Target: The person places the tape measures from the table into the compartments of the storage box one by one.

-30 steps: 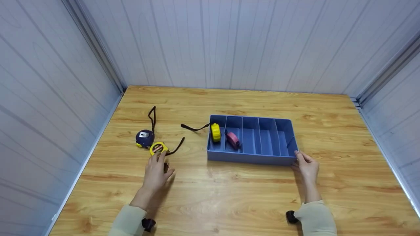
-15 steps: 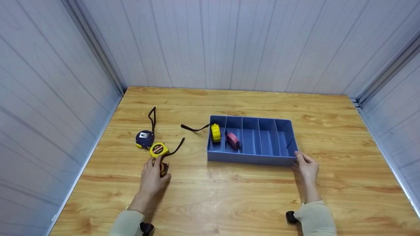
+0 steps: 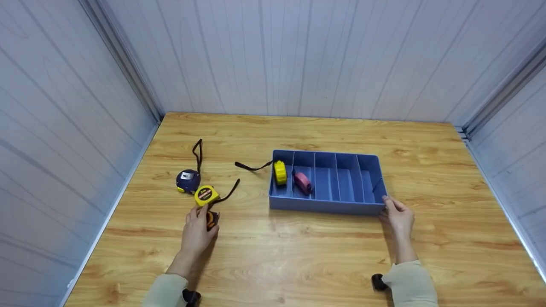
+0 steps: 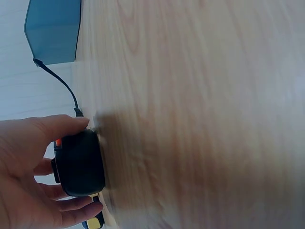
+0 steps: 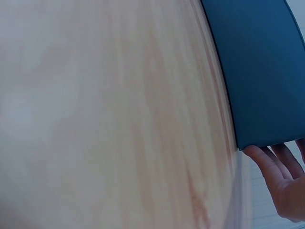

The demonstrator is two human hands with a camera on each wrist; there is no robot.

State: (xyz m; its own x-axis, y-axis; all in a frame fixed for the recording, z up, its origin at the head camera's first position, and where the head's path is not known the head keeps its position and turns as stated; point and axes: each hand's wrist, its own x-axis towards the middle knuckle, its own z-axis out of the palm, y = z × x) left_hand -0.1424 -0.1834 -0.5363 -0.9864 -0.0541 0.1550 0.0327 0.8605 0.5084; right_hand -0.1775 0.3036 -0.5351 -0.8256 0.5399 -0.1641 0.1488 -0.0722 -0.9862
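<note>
My left hand grips a black and orange tape measure on the table. In the left wrist view that tape measure sits between the thumb and the curled fingers. Just beyond lies a yellow tape measure with a dark strap, close to a navy blue one with a looped cord. My right hand pinches the front right corner of a blue divided box. A yellow tape measure stands in its leftmost compartment, and a pink one leans in the adjoining compartment.
The wooden table is bounded by pale panel walls at the back and both sides. A black strap from the boxed yellow tape measure hangs over the box's left side onto the table.
My left hand has drawn back slightly toward me from the loose yellow tape measure and closed round the black and orange one. The right hand keeps its place on the box corner.
</note>
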